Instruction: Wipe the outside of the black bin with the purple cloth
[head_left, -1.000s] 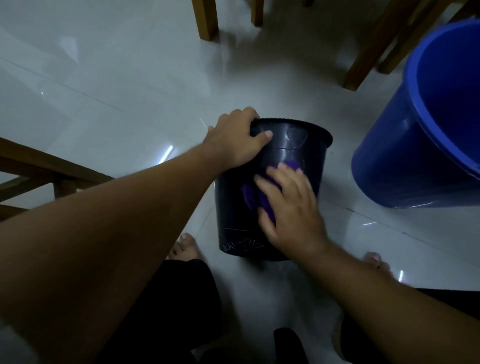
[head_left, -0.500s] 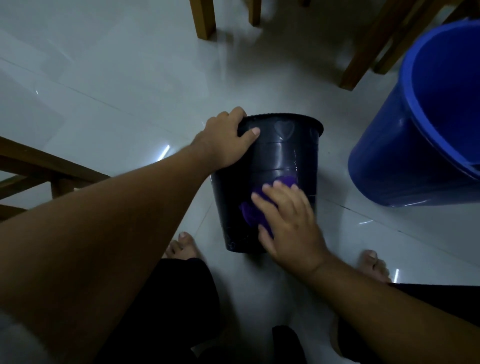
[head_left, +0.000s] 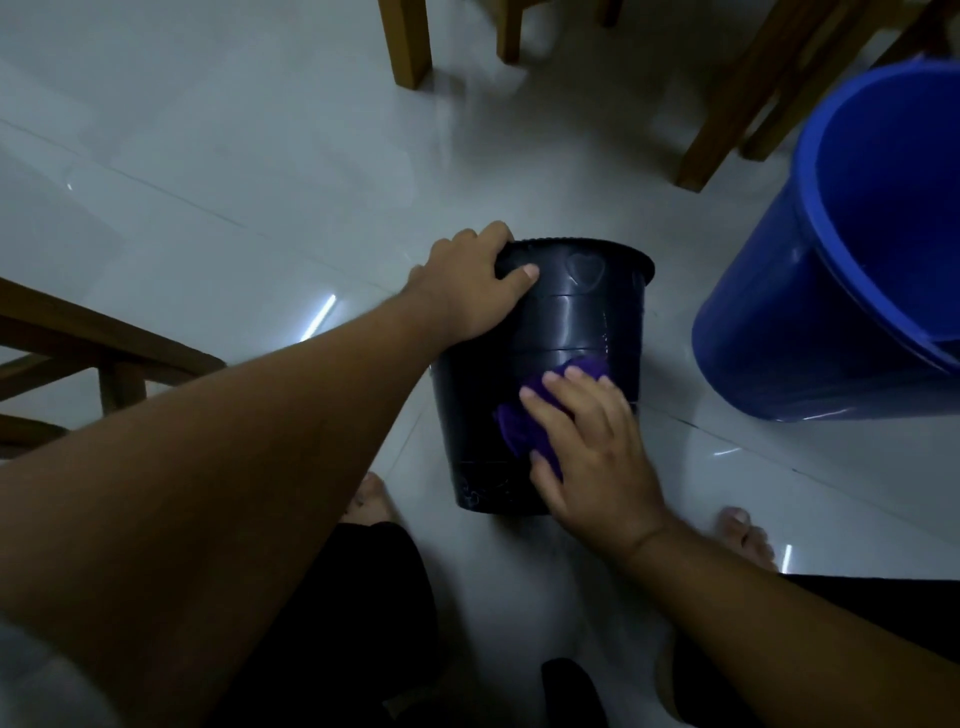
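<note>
A small black bin (head_left: 566, 322) with a heart embossed near its rim stands on the pale tiled floor between my feet. My left hand (head_left: 467, 283) grips its rim on the near left side, thumb on the outer wall. My right hand (head_left: 587, 447) lies flat against the lower front of the bin and presses the purple cloth (head_left: 519, 426) onto the wall. Bits of the cloth show above and to the left of my fingers; the rest is hidden under the palm.
A large blue bucket (head_left: 779, 332) stands close to the right of the bin. Wooden chair legs (head_left: 408, 47) rise at the top, others at upper right (head_left: 722, 124). A wooden frame (head_left: 109, 353) sits at the left. My bare feet (head_left: 743, 535) flank the bin.
My right hand with the cloth has slid down the bin's front wall from the middle band to the lower half. My left hand has kept its hold on the rim.
</note>
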